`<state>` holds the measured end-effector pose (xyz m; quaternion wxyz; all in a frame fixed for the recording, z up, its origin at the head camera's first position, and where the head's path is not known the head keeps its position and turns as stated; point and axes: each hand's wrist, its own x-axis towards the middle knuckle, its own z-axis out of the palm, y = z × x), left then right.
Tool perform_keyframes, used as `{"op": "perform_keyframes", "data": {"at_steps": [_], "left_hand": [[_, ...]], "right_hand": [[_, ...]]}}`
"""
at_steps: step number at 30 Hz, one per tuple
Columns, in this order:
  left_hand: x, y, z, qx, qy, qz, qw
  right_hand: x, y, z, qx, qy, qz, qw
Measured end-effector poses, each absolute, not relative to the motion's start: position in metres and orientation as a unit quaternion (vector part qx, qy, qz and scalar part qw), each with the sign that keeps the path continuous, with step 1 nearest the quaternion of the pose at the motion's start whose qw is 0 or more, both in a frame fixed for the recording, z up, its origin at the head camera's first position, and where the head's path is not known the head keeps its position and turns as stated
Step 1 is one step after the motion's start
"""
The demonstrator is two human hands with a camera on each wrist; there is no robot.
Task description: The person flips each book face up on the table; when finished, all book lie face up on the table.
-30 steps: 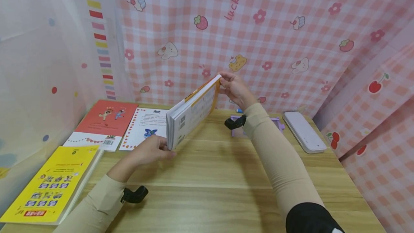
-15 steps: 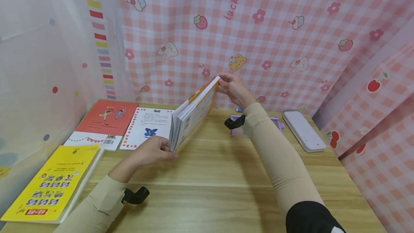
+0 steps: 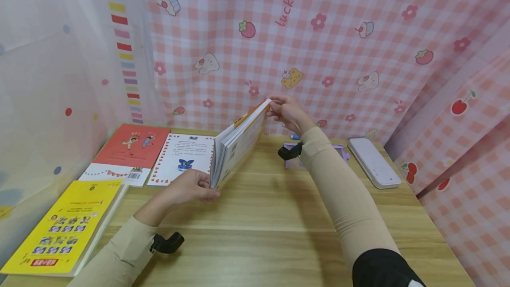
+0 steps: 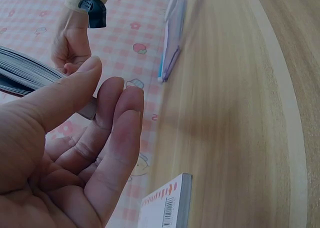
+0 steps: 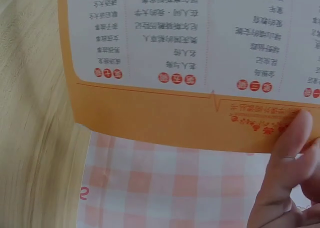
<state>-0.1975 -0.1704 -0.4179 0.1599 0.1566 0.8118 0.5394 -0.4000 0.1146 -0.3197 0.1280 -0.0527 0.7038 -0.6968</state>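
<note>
A thick paperback book (image 3: 243, 143) with an orange-edged cover is held up over the table, tilted, its pages slightly fanned at the near end. My left hand (image 3: 193, 187) pinches its lower near corner between thumb and fingers; in the left wrist view the page edges (image 4: 35, 70) run in under the thumb. At the far upper corner my right hand (image 3: 288, 112) grips the book. The right wrist view shows the back cover (image 5: 165, 113), white with printed columns and an orange border, a right finger and thumb on its edge.
To the left lie a yellow book (image 3: 63, 225), a red book (image 3: 133, 145) and a white book (image 3: 181, 158) with a butterfly. Behind the right arm is a purple frame-like item (image 3: 342, 150); a pale case (image 3: 374, 163) lies right of it. A pink checked curtain (image 3: 338, 48) closes off the back.
The book has shifted slightly right and down at its far end, with the right hand lowering a little. Its pages have spread more at the near end. Both hands keep hold.
</note>
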Motion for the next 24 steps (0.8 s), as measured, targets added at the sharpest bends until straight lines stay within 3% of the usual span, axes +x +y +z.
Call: {"op": "perform_keyframes", "data": {"at_steps": [24], "left_hand": [[-0.1972,-0.1722,-0.4196,0.124,0.798,0.564,0.173]], "right_hand": [[-0.4049,0.1197,-0.3283,-0.069,0.692,-0.699,0.168]]}}
